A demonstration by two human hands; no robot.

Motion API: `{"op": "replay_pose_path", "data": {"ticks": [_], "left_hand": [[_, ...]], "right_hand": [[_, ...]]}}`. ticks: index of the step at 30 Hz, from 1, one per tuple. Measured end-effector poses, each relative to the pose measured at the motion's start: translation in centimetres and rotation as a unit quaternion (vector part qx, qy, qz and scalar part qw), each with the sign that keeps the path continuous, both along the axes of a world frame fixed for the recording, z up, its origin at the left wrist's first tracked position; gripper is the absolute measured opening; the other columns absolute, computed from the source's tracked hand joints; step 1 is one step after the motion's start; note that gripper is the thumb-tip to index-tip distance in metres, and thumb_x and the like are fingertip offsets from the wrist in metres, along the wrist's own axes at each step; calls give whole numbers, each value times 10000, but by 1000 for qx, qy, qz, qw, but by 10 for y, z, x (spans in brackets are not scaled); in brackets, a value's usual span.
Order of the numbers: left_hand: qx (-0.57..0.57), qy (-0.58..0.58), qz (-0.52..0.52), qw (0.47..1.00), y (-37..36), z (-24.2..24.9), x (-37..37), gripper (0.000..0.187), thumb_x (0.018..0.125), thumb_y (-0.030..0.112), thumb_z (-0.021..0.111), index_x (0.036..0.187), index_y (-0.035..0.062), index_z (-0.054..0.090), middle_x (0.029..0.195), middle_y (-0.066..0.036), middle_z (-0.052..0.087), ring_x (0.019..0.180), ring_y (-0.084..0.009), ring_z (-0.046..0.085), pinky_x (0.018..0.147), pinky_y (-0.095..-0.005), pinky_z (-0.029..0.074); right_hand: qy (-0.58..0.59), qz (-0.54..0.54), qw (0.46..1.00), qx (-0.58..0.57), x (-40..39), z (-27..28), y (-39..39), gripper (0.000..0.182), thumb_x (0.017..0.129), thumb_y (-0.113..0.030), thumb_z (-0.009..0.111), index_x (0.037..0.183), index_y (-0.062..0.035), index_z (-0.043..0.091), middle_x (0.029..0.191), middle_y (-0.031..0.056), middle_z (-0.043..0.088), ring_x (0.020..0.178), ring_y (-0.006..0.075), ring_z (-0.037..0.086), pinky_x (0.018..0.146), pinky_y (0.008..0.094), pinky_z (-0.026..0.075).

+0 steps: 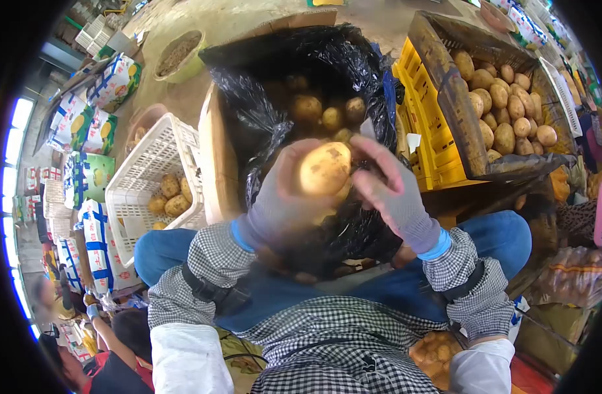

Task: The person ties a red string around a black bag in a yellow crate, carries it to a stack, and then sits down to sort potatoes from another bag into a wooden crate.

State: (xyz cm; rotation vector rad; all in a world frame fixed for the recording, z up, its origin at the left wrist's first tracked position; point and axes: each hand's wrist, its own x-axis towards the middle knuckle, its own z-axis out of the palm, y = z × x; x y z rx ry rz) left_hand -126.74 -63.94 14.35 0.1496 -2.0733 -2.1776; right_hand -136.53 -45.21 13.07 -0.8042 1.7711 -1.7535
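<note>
Both hands on one potato, above the black-lined box.
The left hand [281,197] cupped the potato [324,169]; the right hand [396,194] touched its side with spread fingers, over the black bag [261,105], beside a white basket [150,164].

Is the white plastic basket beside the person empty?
No, the white plastic basket has several potatoes lying in its bottom.
</note>
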Motion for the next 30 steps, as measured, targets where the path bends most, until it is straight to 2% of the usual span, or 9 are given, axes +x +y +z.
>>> {"op": "replay_pose_path", "data": {"ticks": [5,9,10,14,16,23,26,29,30], "left_hand": [[134,-121,-3,984,-1,6,2,715,704,-58,748,1332,40,420,1173,-88,574,1014,-150,596,849,-284,510],[148,-100,-16,984,0,-6,1,776,661,-1,821,1337,27,440,1300,-73,503,1221,-168,481,1063,-319,371],[100,-92,-16,991,-1,-6,0,764,665,10,824,1331,27,449,1302,-75,502,1228,-171,475,1070,-319,361],[-212,-9,28,977,-2,-16,-1,753,650,87,856,1300,24,480,1292,-93,509,1228,-192,472,1079,-330,341],[-272,-1,34,962,-3,-17,-4,777,625,120,874,1290,18,485,1275,-102,518,1215,-200,480,1075,-334,346],[-358,36,40,932,-6,-22,-4,763,646,225,850,1277,-9,490,1255,-165,525,1197,-280,506,1019,-371,412],[-89,-31,21,995,-3,-24,-2,697,719,170,809,1304,0,471,1248,-127,541,1180,-218,522,995,-338,437],[127,-83,-17,988,-7,-18,-7,613,803,91,733,1335,2,442,1246,-97,545,1139,-166,544,964,-304,460],[170,-102,-21,980,-8,-14,-5,594,819,76,713,1340,2,437,1244,-94,547,1126,-162,552,958,-301,463]], "right_hand": [[7,-66,995,-68,5,-12,-12,404,979,-146,539,1364,-34,486,1025,11,613,610,29,430,541,151,376],[32,-25,998,-57,11,-12,-17,401,990,-135,515,1376,-33,477,914,10,614,582,40,428,530,166,374],[142,0,987,-71,13,-18,-21,402,993,-137,510,1379,-32,475,891,7,604,587,42,434,532,170,377],[1,-9,999,-37,10,-19,-15,399,985,-119,515,1367,-6,481,868,0,589,627,39,466,556,175,400],[-98,-49,994,20,-1,-2,-17,410,970,-78,520,1369,6,474,1004,30,629,635,31,461,564,170,399],[79,-42,996,-19,12,-20,-20,371,919,-35,558,1290,-49,570,1232,148,623,1084,203,617,917,271,491],[74,-40,996,-37,10,-19,-20,343,945,-41,538,1285,2,555,1163,127,642,1053,165,620,885,241,499],[168,-29,983,-64,13,-23,-22,370,989,-95,494,1349,-9,499,1023,65,649,845,82,590,747,187,488],[76,-26,996,-40,10,-21,-18,379,991,-106,491,1358,-9,489,995,55,643,796,69,570,715,179,476]]}}
